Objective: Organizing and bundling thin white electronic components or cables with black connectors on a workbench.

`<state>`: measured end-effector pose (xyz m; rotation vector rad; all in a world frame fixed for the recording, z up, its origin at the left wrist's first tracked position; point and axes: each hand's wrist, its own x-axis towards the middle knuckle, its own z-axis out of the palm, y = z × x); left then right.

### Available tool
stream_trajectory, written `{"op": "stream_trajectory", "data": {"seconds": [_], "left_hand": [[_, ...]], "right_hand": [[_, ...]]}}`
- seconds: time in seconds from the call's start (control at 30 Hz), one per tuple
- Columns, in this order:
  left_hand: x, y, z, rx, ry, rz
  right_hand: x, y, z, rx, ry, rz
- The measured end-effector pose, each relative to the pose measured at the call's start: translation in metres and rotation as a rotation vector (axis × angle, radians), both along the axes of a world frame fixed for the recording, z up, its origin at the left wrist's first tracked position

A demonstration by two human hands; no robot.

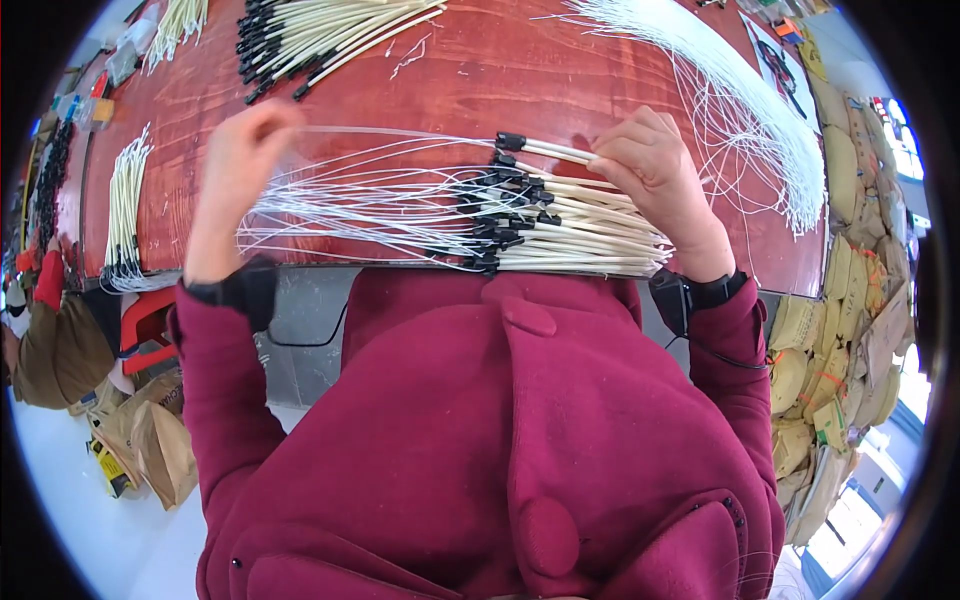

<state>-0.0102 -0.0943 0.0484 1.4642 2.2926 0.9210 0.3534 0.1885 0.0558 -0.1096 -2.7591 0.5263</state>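
Note:
My right hand point(652, 172) is closed around a cream-coloured stick point(558, 151) with a black cap point(510, 142) on its left end. A thin white strand point(385, 131) runs from that cap across to my left hand point(245, 150), whose fingers are pinched on its far end and slightly blurred. Below this strand, along the table's near edge, lies a pile of similar capped sticks point(580, 235). Loose white strands point(350, 215) trail leftward out of their black caps. The held stick is raised a little above the pile.
More capped sticks point(330, 35) lie at the back. A large bundle of white strands point(740, 95) spreads over the right of the red table point(480, 70). A smaller stick bundle point(127, 205) is at the left. Another person's sleeve point(60, 350) shows at far left; sacks point(835, 330) are stacked right.

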Motion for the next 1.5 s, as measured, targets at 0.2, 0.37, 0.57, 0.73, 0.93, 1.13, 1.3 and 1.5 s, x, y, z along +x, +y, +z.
{"op": "stream_trajectory", "data": {"seconds": [0.2,0.37,0.57,0.73,0.93,1.13,1.3,1.5], "left_hand": [[-0.024,-0.081,0.007,-0.178,0.541,0.136],[0.061,0.032,0.022,0.131,0.065,-0.162],[0.140,0.123,-0.009,-0.034,0.048,-0.644],[0.147,0.156,0.004,-0.210,0.106,-0.741],[0.142,0.207,-0.005,-0.152,0.147,-0.784],[0.181,0.271,-0.027,0.025,0.300,-0.785],[0.205,0.298,-0.048,0.237,0.374,-0.814],[0.205,0.305,-0.046,0.117,0.416,-0.919]], "right_hand": [[0.026,-0.008,-0.002,-0.145,-0.066,0.022],[0.031,0.010,-0.003,-0.135,-0.079,-0.099],[0.021,0.046,-0.009,0.069,-0.016,-0.438],[0.043,0.081,-0.045,0.221,-0.050,-0.734],[0.034,0.063,-0.042,0.248,-0.254,-0.750],[0.039,0.026,-0.027,0.120,-0.328,-0.551],[0.057,0.017,-0.029,0.090,-0.231,-0.434],[0.065,0.020,-0.022,-0.020,-0.240,-0.409]]}}
